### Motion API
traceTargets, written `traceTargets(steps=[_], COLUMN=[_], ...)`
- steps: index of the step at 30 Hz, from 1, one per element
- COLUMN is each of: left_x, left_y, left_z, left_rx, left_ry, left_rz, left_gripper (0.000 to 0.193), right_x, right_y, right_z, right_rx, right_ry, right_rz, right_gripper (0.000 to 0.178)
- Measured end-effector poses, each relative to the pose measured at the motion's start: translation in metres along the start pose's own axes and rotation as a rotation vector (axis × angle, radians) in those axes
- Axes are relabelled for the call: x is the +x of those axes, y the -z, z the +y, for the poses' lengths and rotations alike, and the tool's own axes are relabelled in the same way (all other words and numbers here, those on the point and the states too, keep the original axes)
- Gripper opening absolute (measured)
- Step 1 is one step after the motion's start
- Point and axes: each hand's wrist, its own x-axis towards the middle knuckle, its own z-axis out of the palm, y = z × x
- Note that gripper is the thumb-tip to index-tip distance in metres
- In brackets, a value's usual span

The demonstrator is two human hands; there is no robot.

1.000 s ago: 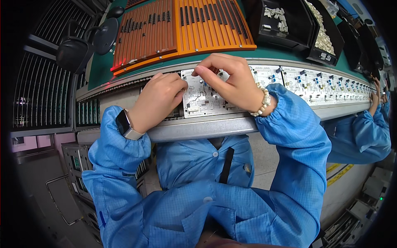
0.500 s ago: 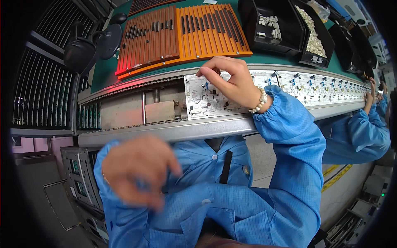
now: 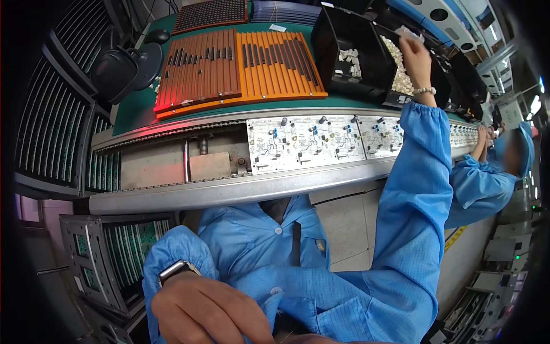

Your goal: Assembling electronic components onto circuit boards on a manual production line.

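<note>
My right hand [image 3: 417, 58] is raised over a long black bin [image 3: 389, 98] filled with small white parts [image 3: 399, 69]. Its fingers are bent and pressed together; whatever is between them, if anything, is too small to make out. My left hand [image 3: 206, 309] is low in front of my chest, back upward, with a watch [image 3: 179, 270] on the wrist; its fingertips are hidden. White circuit boards [image 3: 309, 143] with small components lie in a row along the conveyor rails, and neither hand touches them.
Brown and orange slotted trays [image 3: 281, 69] holding black strips lie on the green bench. Beside them stands a black bin [image 3: 349, 86] with white connectors. The conveyor's metal front rail [image 3: 229, 194] crosses before me. A co-worker [image 3: 487, 178] in blue works at the right.
My right hand has left the circuit boards and moved up and right to the bin of white parts. The left hand has dropped closer to my chest. The view has shifted somewhat.
</note>
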Motion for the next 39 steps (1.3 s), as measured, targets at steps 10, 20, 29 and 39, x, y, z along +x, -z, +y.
traceTargets(steps=[10,20,29,39], left_x=[-0.019,-0.033,-0.099,-0.178], left_y=[0.011,0.023,0.052,0.102], left_z=[0.000,-0.002,0.026,0.068], left_rx=[-0.156,-0.329,0.462,2.048], left_ry=[-0.042,-0.092,-0.038,0.435], left_rz=[-0.037,-0.120,0.469,1.085], left_gripper=[0.028,0.025,0.026,0.014], right_x=[-0.037,-0.034,0.003,0.045], right_y=[-0.024,-0.031,-0.036,-0.009], right_z=[0.087,0.077,0.107,0.127], right_rx=[-0.516,-0.270,-0.213,1.734], right_ry=[0.052,0.210,0.091,-1.024], right_rz=[-0.224,-0.160,-0.110,0.300], right_gripper=[0.025,0.020,0.028,0.025])
